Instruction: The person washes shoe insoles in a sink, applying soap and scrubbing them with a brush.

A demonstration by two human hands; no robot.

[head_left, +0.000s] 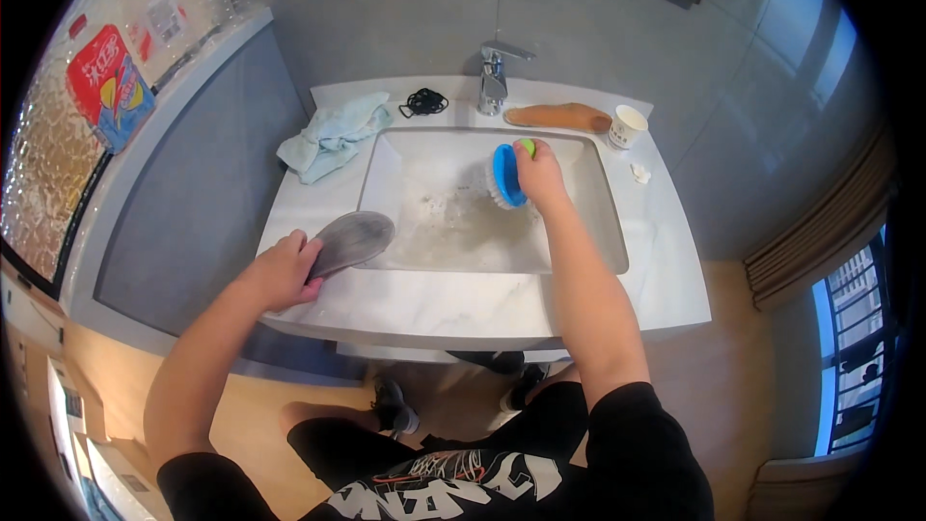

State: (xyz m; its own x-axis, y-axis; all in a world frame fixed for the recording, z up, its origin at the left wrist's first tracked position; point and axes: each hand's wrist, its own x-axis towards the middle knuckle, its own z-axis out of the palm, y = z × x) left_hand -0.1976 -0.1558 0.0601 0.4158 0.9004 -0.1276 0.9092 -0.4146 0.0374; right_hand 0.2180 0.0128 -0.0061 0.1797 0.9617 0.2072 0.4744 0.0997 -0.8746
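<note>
My left hand (287, 272) grips one end of a grey shoe insole (355, 236), its other end reaching over the sink's front left corner. In my right hand (540, 174) is a round scrub brush (504, 176) with a blue body, pale bristles and a green knob. The brush is over the right half of the white sink (415, 159), bristles turned left and down, apart from the insole. Dark specks of dirt lie on the basin's bottom. An orange-brown insole (555, 117) rests on the back rim, right of the chrome faucet (493, 87).
Along the counter are a light blue cloth (336, 133), a coil of black laces (424, 102), a paper cup (628, 125) and a small white scrap (640, 174). A red and blue drink carton (111, 87) stands on the left ledge. Tiled wall (405, 24) rises behind.
</note>
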